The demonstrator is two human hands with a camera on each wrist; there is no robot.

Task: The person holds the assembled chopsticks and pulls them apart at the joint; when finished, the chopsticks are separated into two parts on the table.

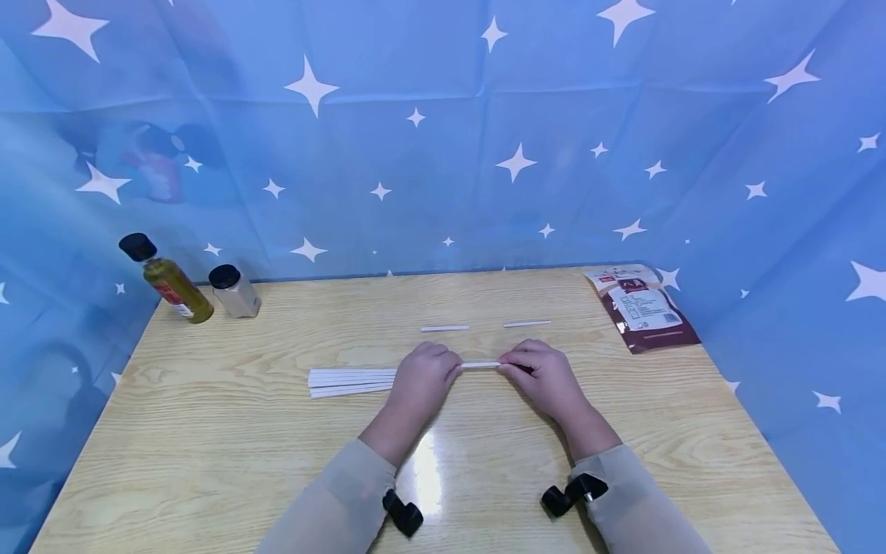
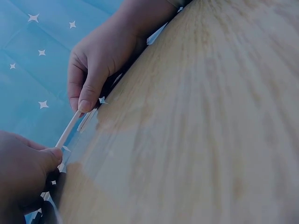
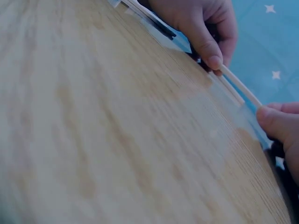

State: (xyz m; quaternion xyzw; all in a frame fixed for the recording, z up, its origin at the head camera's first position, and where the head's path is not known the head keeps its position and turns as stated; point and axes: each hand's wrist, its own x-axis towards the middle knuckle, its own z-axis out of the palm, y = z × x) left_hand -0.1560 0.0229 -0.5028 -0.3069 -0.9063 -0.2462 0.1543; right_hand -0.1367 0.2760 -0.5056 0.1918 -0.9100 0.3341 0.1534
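Observation:
A thin white stick (image 1: 481, 365) is held level between both hands, a little above the wooden table. The left hand (image 1: 424, 378) pinches one end between thumb and fingers. At the other end, the right hand (image 1: 543, 377) pinches it the same way. Both wrist views show the stick (image 2: 69, 127) stretched between the thumb tips. Several longer white strips (image 1: 349, 377) lie side by side left of the left hand, their right ends hidden by it. Behind the hands lie two short white sticks, a left one (image 1: 445, 328) and a right one (image 1: 527, 324).
An oil bottle (image 1: 176, 288) with a black cap and a black-lidded jar (image 1: 235, 292) stand at the back left of the table (image 1: 228, 454). At the back right lies a brown and white packet (image 1: 644, 308). A blue star-patterned curtain (image 1: 429, 177) hangs behind.

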